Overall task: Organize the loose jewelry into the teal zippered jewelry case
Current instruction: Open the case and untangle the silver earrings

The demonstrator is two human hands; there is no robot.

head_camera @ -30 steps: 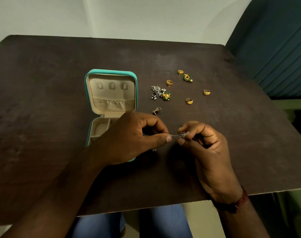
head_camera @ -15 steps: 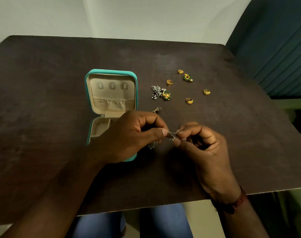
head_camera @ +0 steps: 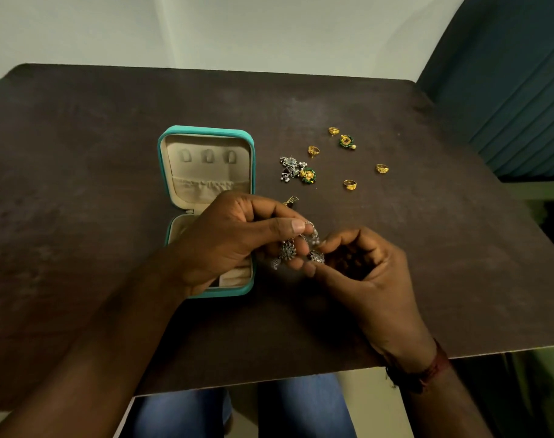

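The teal jewelry case [head_camera: 249,172] lies open on the dark table, its beige lid upright and its tray partly hidden under my left hand [head_camera: 231,238]. That hand pinches the top of a silver dangling earring [head_camera: 289,250] between thumb and forefinger. My right hand [head_camera: 364,273] pinches a second silver piece [head_camera: 316,257] beside it, linked by a thin hook. Loose on the table are a silver cluster [head_camera: 289,168], two green-and-gold earrings [head_camera: 307,176] [head_camera: 346,141] and several gold rings [head_camera: 350,184].
A small clip-like piece [head_camera: 290,201] lies just beyond my left fingers. The table's near edge [head_camera: 301,379] runs over my lap. A dark teal padded chair [head_camera: 506,90] stands at the right, past the table's right edge.
Both hands lifted the silver jewelry slightly; it now hangs down in two round pieces instead of being stretched level between the fingertips. The right hand has turned palm-in.
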